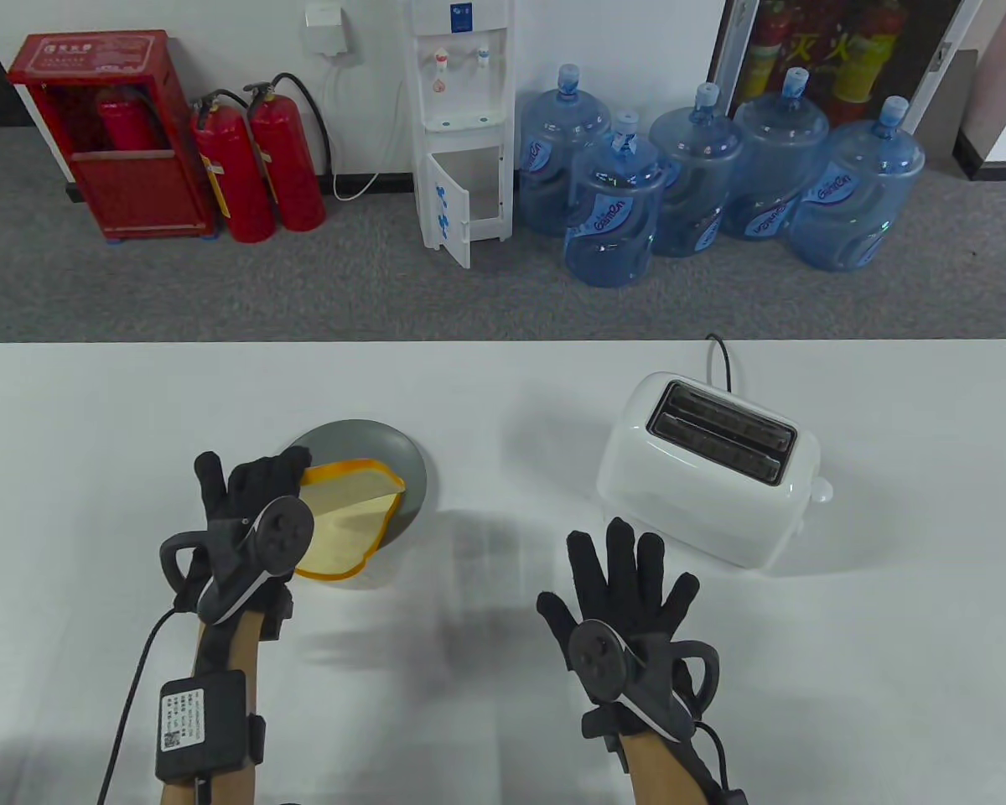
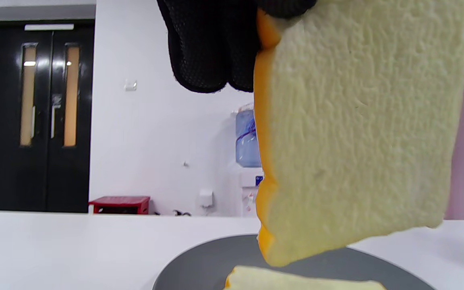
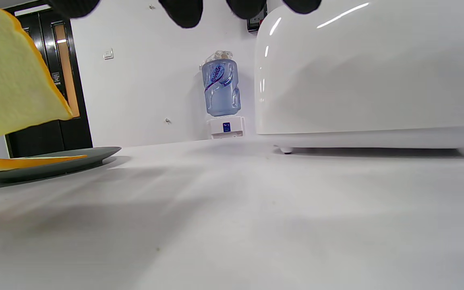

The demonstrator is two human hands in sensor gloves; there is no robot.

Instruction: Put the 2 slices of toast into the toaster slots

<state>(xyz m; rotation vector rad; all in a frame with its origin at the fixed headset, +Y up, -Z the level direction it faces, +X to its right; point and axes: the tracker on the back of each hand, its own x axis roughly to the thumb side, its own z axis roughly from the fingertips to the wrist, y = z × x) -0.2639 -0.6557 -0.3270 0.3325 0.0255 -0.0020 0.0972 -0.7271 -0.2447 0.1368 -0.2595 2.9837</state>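
My left hand (image 1: 251, 495) pinches one slice of toast (image 1: 356, 486) by its crust edge and holds it lifted above the grey plate (image 1: 407, 457). In the left wrist view the held slice (image 2: 357, 133) hangs from my fingers (image 2: 212, 48), clear of the plate (image 2: 199, 266). A second slice (image 1: 335, 549) lies flat on the plate under it, also seen as a pale edge (image 2: 296, 280). The white toaster (image 1: 708, 470) stands to the right with two empty dark slots. My right hand (image 1: 624, 579) hovers open, fingers spread, just in front of the toaster (image 3: 373, 76).
The toaster's black cord (image 1: 721, 356) runs off the table's far edge. A white lever knob (image 1: 820, 489) sticks out of the toaster's right end. Beyond the table stand water bottles (image 1: 612, 210), a dispenser and red fire extinguishers on the floor.
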